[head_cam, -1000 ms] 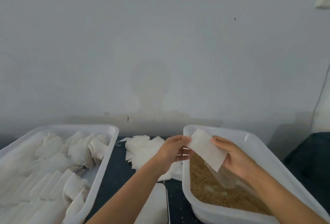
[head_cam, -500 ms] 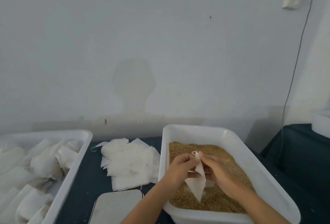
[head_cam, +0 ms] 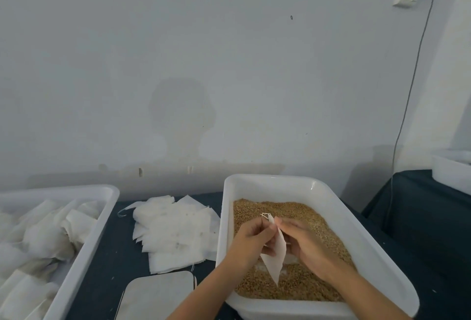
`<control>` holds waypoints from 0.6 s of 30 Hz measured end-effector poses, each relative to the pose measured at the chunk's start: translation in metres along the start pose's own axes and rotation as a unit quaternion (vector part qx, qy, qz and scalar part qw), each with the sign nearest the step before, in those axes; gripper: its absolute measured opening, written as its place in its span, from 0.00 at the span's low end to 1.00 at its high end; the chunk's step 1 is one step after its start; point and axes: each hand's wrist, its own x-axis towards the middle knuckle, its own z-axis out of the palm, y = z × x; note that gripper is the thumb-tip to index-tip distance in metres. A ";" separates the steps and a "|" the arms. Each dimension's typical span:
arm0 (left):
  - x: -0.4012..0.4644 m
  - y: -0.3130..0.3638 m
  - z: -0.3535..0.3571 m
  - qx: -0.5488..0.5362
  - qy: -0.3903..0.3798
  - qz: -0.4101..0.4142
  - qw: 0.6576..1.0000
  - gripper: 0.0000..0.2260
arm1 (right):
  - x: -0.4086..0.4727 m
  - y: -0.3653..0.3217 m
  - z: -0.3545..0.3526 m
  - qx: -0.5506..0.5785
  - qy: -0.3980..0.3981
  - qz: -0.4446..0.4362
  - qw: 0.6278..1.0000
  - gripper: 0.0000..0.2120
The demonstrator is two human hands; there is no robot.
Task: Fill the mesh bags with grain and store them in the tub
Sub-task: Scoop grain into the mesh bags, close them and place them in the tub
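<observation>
— On the left? A white tub (head_cam: 102,214) with filled bags (head_cam: 51,230) lying inside. Then a stack of flat empty bags (head_cam: 175,233) on the dark table (head_cam: 114,251), with a metal lid (head_cam: 158,294) nearer.

— And the hands? Left hand (head_cam: 248,242) and right hand (head_cam: 308,245) met over the tray of grain (head_cam: 300,284), fingertips pinching the top of one limp mesh bag (head_cam: 276,258), tip hanging just above the grain.

— Step? Probably opening the mouth; nothing inside yet. Next: spread the opening, scoop grain, then over to the tub.
</observation>
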 end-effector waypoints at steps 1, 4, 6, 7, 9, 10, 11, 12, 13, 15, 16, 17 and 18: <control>0.000 0.000 0.000 -0.009 0.004 -0.004 1.000 0.08 | 0.000 0.000 0.000 0.002 -0.002 0.000 1.000 0.14; 0.000 0.000 0.000 -0.017 0.005 -0.009 1.000 0.06 | -0.002 -0.002 0.000 -0.009 -0.012 0.000 1.000 0.11; 0.000 -0.001 0.000 -0.004 0.003 -0.007 1.000 0.05 | -0.001 0.000 -0.002 -0.025 -0.009 0.003 1.000 0.11; 0.001 -0.001 0.000 0.005 0.002 -0.006 1.000 0.05 | -0.001 0.002 -0.003 -0.028 -0.003 0.006 1.000 0.11; 0.001 -0.002 -0.001 0.020 0.000 -0.003 1.000 0.05 | -0.001 0.003 -0.004 -0.032 0.007 0.010 0.999 0.13; 0.002 -0.003 -0.001 0.030 0.000 -0.002 1.000 0.05 | -0.001 0.003 -0.004 -0.039 0.005 0.009 0.999 0.14; 0.002 -0.005 -0.001 0.046 0.002 0.000 0.999 0.04 | -0.001 0.002 -0.003 -0.052 0.002 0.011 0.999 0.15; 0.002 -0.006 -0.001 0.070 0.007 0.005 0.998 0.04 | -0.002 0.001 -0.003 -0.073 0.003 0.015 0.997 0.13; 0.002 -0.008 -0.001 0.104 0.015 0.014 0.994 0.03 | -0.002 0.002 -0.003 -0.101 0.012 0.021 0.995 0.11; 0.002 -0.011 0.000 0.175 0.045 0.034 0.983 0.05 | 0.001 0.005 -0.004 -0.172 0.059 0.026 0.983 0.08; 0.002 -0.013 0.000 0.200 0.066 0.040 0.977 0.07 | 0.002 0.007 -0.006 -0.213 0.089 0.023 0.973 0.08; 0.002 -0.014 0.000 0.217 0.085 0.048 0.971 0.09 | 0.003 0.009 -0.007 -0.253 0.116 0.022 0.960 0.08; 0.002 -0.014 0.001 0.231 0.100 0.057 0.966 0.11 | 0.003 0.009 -0.008 -0.283 0.135 0.023 0.949 0.09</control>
